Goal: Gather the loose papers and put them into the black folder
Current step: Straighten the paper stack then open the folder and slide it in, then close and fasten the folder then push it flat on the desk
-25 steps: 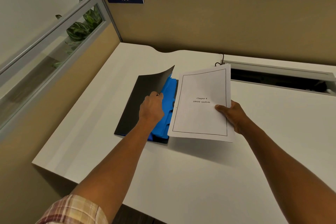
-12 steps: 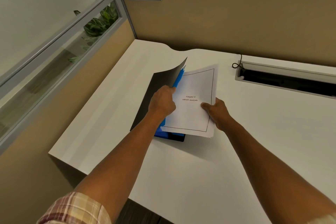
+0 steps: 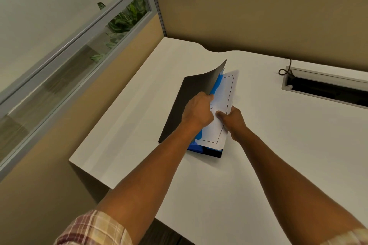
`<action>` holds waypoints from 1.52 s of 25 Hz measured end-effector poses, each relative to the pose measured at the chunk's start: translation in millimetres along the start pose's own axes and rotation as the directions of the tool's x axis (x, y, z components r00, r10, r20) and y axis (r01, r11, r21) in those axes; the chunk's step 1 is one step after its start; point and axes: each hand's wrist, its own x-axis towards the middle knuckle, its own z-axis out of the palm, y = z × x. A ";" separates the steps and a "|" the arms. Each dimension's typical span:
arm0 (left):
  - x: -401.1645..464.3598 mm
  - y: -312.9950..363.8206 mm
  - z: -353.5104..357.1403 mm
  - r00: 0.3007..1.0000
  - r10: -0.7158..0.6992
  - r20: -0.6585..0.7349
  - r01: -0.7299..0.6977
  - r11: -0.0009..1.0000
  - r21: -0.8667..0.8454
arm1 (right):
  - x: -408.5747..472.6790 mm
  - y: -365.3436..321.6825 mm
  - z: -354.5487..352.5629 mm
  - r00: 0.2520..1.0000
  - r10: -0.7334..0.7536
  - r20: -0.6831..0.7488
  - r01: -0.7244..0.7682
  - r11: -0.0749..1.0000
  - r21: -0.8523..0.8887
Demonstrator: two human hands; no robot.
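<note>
On the white worktop (image 3: 258, 165), near its left back part: black folder (image 3: 191, 101) lying with long axis running away from the body, spine to the left, opening to the right. Cover lifted by left hand (image 3: 199, 111), fingers clamped on its right edge. Papers (image 3: 225, 105) lying partly inside on the blue inner pockets (image 3: 216, 85), right edge and near corner still sticking out past the folder. Right hand (image 3: 233, 120) at that right edge, fingers pinched on the sheets. Coming move, probably: push leftward toward the spine, long axes kept parallel. Right hand nearer for this.
</note>
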 end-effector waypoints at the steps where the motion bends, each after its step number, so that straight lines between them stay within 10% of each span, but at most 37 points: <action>1: 0.1 -0.4 -0.2 1.000 0.011 0.004 -0.011 1.000 0.021 | 1.8 0.0 6.1 1.000 -0.006 0.008 0.006 1.000 -0.023; 10: 0.8 -8.0 1.4 0.998 0.059 0.015 -0.060 0.997 0.057 | 19.9 10.6 54.0 0.999 0.042 -0.015 -0.043 0.998 -0.050; 22: 7.5 0.5 37.8 0.995 0.036 0.097 -0.052 0.984 0.167 | 12.4 24.0 0.4 0.948 -0.129 -0.290 -0.091 0.765 -0.638; 31: 11.9 1.1 83.3 0.985 0.083 0.150 -0.135 0.913 0.384 | 17.7 38.0 -40.2 0.963 -0.037 -0.267 -0.134 0.793 -0.594; 38: 20.4 -18.8 94.1 0.992 0.053 0.118 -0.072 0.985 0.155 | 22.9 44.0 -36.8 0.969 -0.216 -0.122 0.141 0.886 -0.442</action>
